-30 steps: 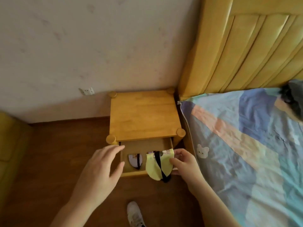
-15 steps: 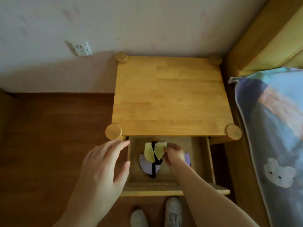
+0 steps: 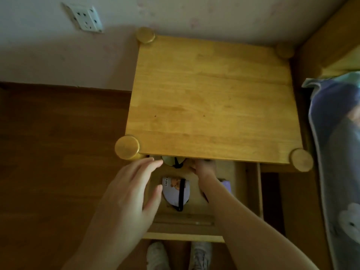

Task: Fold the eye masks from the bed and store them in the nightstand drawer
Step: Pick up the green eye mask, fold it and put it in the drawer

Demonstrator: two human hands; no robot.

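The wooden nightstand (image 3: 212, 98) has its drawer (image 3: 183, 235) pulled out toward me. A folded yellow eye mask (image 3: 171, 160) with a black strap lies at the drawer's back, half hidden under the top. My right hand (image 3: 202, 168) reaches deep into the drawer right beside it, fingers curled at its edge; I cannot tell whether they still grip it. A folded lavender eye mask (image 3: 175, 191) with a black strap lies mid-drawer. Another purple piece (image 3: 226, 185) peeks out beside my right forearm. My left hand (image 3: 128, 193) hovers open over the drawer's left edge.
The bed (image 3: 337, 152) with a patchwork quilt and a bear print lies along the right. A wall socket (image 3: 83, 18) sits on the wall at top left. Dark wooden floor (image 3: 58, 152) spreads to the left. My shoes (image 3: 179, 254) stand under the drawer front.
My right hand has carried the yellow mask from over the drawer front to the drawer's back, under the top. My head has moved closer and over the nightstand. The left hand stayed open.
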